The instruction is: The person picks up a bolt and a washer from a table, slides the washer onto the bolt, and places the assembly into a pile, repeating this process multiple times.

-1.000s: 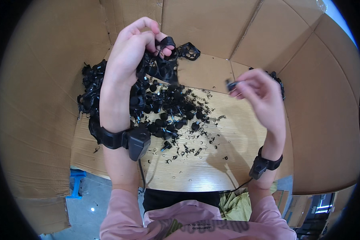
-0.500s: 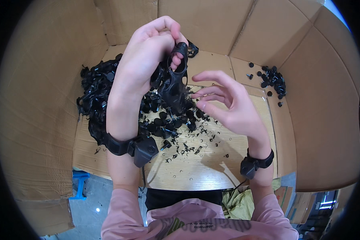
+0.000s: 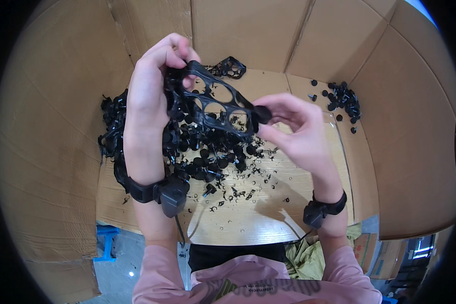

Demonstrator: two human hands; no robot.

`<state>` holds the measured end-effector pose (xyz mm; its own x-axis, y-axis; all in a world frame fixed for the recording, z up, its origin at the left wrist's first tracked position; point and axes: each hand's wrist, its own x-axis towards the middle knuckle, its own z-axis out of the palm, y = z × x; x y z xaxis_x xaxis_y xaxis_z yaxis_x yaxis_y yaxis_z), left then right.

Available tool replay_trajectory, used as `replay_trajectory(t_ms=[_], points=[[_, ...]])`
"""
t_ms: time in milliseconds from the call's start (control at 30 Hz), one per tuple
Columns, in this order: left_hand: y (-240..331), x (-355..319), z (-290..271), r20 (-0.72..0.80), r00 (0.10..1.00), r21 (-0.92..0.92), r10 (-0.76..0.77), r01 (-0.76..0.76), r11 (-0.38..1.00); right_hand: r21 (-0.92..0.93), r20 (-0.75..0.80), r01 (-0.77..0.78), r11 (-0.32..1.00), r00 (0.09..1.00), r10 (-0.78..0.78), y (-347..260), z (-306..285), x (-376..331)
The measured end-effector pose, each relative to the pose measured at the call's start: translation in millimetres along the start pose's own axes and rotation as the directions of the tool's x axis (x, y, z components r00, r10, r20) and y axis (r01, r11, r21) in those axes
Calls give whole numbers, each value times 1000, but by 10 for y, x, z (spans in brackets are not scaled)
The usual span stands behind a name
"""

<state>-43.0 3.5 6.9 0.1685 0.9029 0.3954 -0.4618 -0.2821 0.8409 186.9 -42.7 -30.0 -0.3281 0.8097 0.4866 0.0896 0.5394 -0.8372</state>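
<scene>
My left hand (image 3: 149, 81) is closed on one end of a black rubber web (image 3: 220, 104), a flexible sheet with large round holes, held above the table. My right hand (image 3: 296, 124) is closed at the web's other end. Its thumb and fingers pinch a black round-headed screw (image 3: 262, 114) there; whether it is still joined to the web I cannot tell. Below lies a loose heap of similar black round-headed screws (image 3: 202, 162), some with metal shanks showing. Small black ring-shaped scraps (image 3: 248, 194) are scattered on the table (image 3: 228, 223) nearer to me.
Tall cardboard walls (image 3: 248, 30) enclose the table at the back and sides. More black webs (image 3: 117, 109) are piled at the left, behind my left forearm. Another web (image 3: 231, 67) lies at the back. A small group of round-headed screws (image 3: 345, 99) sits at the far right.
The web, bunched and hanging from my left hand before, is now stretched out between both hands. My right hand has closed on its far end. My left hand has moved slightly left.
</scene>
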Motion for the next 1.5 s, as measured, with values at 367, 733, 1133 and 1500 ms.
replay_trajectory(t_ms=[367, 733, 1133, 1500], points=[[45, -17, -104, -163, 980, 236, 113, -72, 969, -548, 275, -38, 836, 935, 223, 209, -138, -26], [-135, -142, 233, 641, 751, 644, -159, -413, 644, -437, 172, -102, 894, 966, 194, -60, -155, -28], [-20, -179, -114, 307, 952, 883, -14, -279, 378, -443, -352, -27, 896, 925, -146, 105, -224, 152], [409, -371, -24, -9, 929, 639, 371, -281, 717, -675, 266, 49, 736, 947, 181, 122, 12, 2]])
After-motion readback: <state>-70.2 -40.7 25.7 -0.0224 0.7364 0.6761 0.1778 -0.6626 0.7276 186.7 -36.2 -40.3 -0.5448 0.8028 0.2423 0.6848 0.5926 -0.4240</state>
